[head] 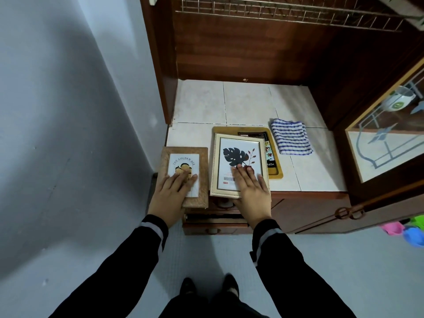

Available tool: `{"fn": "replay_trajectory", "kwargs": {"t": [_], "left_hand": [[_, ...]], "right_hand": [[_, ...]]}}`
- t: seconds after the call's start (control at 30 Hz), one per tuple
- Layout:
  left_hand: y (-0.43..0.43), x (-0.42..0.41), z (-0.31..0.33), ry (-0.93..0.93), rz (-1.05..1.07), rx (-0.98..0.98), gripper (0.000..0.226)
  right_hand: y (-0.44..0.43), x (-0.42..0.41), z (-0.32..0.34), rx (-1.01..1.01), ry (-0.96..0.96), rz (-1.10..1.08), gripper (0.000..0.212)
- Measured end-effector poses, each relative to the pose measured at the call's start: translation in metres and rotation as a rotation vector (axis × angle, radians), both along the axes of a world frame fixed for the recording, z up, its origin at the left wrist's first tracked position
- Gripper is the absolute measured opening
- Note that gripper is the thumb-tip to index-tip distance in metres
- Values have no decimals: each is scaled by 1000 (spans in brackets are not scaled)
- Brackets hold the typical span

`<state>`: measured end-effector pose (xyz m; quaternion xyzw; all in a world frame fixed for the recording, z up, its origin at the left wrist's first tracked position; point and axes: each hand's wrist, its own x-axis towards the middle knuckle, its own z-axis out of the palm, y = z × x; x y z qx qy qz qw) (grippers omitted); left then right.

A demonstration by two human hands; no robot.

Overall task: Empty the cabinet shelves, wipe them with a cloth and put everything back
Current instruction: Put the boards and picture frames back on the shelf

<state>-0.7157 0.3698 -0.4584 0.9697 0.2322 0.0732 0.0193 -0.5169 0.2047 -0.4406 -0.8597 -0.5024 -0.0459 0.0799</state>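
Note:
A brown wooden picture frame (183, 157) juts over the front left edge of the tiled shelf (247, 104). My left hand (171, 193) grips its near end, fingers flat on the glass. A pale gold frame with a dark leaf print (238, 154) lies beside it, partly on top of a yellow frame (274, 166). My right hand (251, 191) holds the gold frame's near edge, fingers spread on top. A folded blue-and-white striped cloth (291, 137) rests to the right of the frames.
The cabinet's dark wooden back and side walls (252, 53) enclose the shelf, with a wire rack (286, 12) overhead. A glass-fronted door (387, 138) stands open at the right. Drawers (215, 223) sit below the shelf edge. Bright plastic items (408, 230) lie on the floor at the right.

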Motion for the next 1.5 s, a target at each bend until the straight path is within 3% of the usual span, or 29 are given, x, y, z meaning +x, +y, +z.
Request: {"fn": "replay_trajectory", "kwargs": {"t": [0.27, 0.5, 0.63, 0.73, 0.8, 0.93, 1.13, 1.33, 1.5], "left_hand": [[-6, -9, -4, -57, -27, 80, 97], [-5, -10, 1, -83, -80, 146, 91], [-18, -15, 0, -151, -106, 207, 59], [-31, -15, 0, -172, -106, 227, 54], [-43, -12, 1, -198, -107, 237, 56], [-83, -7, 8, -213, -88, 195, 83], [-158, 3, 12, -194, -200, 161, 77], [-244, 26, 15, -135, -322, 39, 100], [-313, 56, 21, -85, -450, -8, 100]], "right_hand": [[-14, -19, -5, 3, -111, -37, 105], [-33, -28, -4, 174, -213, -23, 63], [-49, -29, -2, 231, -249, -18, 62], [-64, -30, -1, 250, -256, -39, 60], [-78, -31, 2, 252, -268, -52, 59], [-119, -37, 7, 303, -287, -83, 52], [-206, -45, 1, 311, -279, -157, 50], [-302, -52, -1, 310, -251, -291, 50], [-381, -49, -3, 300, -259, -442, 45]]}}
